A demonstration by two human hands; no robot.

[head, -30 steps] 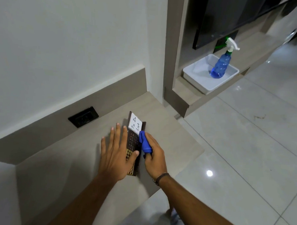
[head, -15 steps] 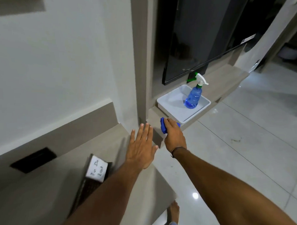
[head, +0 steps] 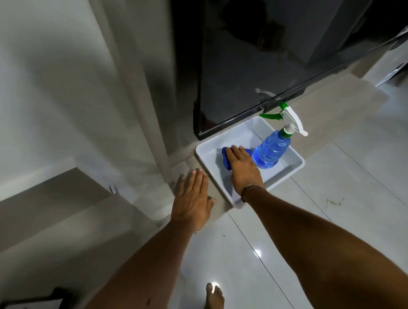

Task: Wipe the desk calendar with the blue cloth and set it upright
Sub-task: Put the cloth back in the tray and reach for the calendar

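The right hand (head: 241,170) now lies flat over the blue cloth (head: 226,160) inside the white plastic tray (head: 288,172), right of centre in the frame — a second ago that same cloth was rubbing the desk calendar on the counter, and half a second ago it was in mid-air on the way here. Whether the fingers are pinching the cloth or merely pressing it down I cannot tell; only a blue edge shows past the fingers. The blue spray bottle (head: 272,150) stands in the tray, just beside the hand. The left hand (head: 192,200) hangs open and empty, fingers straight, over the low ledge (head: 217,207) at the tray's near corner.

The desk calendar (head: 31,302) has slid to the very bottom left of the frame, where only a dark edge and a pale patch show. It appears to lie flat. So the wiping looks finished and the cloth is being put away — standing the calendar up is not yet done.
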